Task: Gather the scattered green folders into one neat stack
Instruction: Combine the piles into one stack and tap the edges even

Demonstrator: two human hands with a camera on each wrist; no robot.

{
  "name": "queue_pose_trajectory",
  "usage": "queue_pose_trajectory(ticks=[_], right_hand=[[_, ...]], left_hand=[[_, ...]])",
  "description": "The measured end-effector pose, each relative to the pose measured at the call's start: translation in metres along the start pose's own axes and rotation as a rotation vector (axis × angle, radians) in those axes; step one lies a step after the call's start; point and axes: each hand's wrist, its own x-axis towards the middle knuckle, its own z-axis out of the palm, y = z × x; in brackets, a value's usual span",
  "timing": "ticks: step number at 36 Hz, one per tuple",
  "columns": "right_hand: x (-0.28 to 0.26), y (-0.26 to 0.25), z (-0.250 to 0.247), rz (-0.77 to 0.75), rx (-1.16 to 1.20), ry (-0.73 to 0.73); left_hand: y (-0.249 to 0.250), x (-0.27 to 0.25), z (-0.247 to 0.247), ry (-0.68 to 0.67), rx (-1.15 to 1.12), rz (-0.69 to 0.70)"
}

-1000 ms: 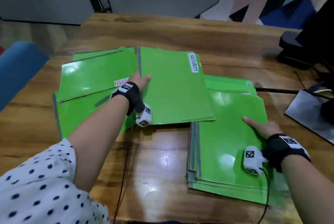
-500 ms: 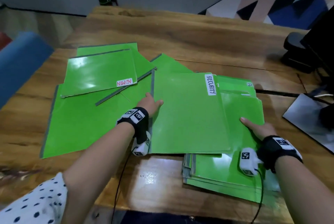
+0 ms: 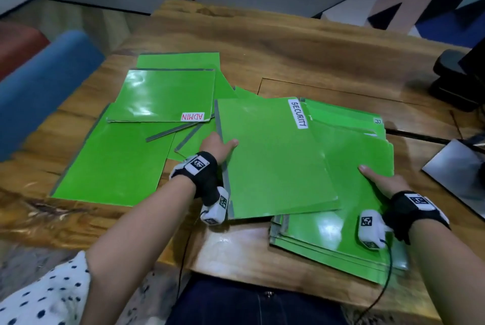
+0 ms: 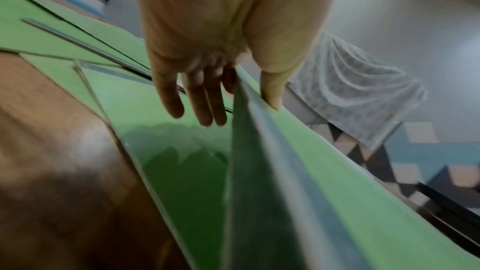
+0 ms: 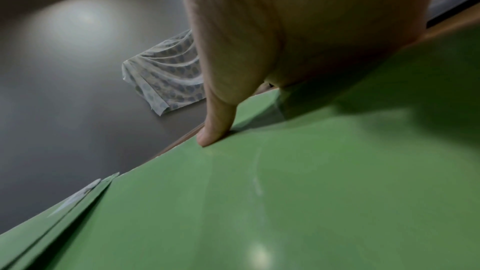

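My left hand [image 3: 217, 145] pinches the left edge of the green SECURITY folder [image 3: 273, 162], thumb on top and fingers beneath it [image 4: 205, 98]. That folder [image 4: 324, 192] is lifted and tilted, and overlaps the left part of the green folder stack [image 3: 341, 233] at the front right. My right hand [image 3: 380, 183] holds the stack's right edge, its thumb [image 5: 215, 126] pressed on the top folder [image 5: 285, 202] and the fingers hidden below. On the left, the ADMIN folder [image 3: 162, 96] lies over several scattered green folders [image 3: 112, 162].
The wooden table [image 3: 288, 49] is bare at the back. A blue chair [image 3: 39, 83] stands at the left edge. A black object [image 3: 451, 70] and a grey flat device [image 3: 456, 175] sit at the right.
My left hand has carried the SECURITY folder to the right and toward me, so it now overlaps the stack. The right hand has stayed on the stack.
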Motion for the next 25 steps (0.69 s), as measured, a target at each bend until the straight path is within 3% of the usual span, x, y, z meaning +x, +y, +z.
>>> queue_pose_trajectory(ticks=[12,19,25], right_hand=[[0.003,0.002,0.002,-0.003,-0.019,-0.003],[-0.004,-0.003,0.002,0.015,-0.011,-0.002],[-0.012,-0.009,-0.001,0.032,-0.031,-0.003]], left_hand=[[-0.02,0.046,-0.035,0.026,0.362,-0.226],[-0.019,0.043,-0.039,-0.071,0.274,-0.192],[-0.013,0.034,-0.058,-0.03,0.086,-0.168]])
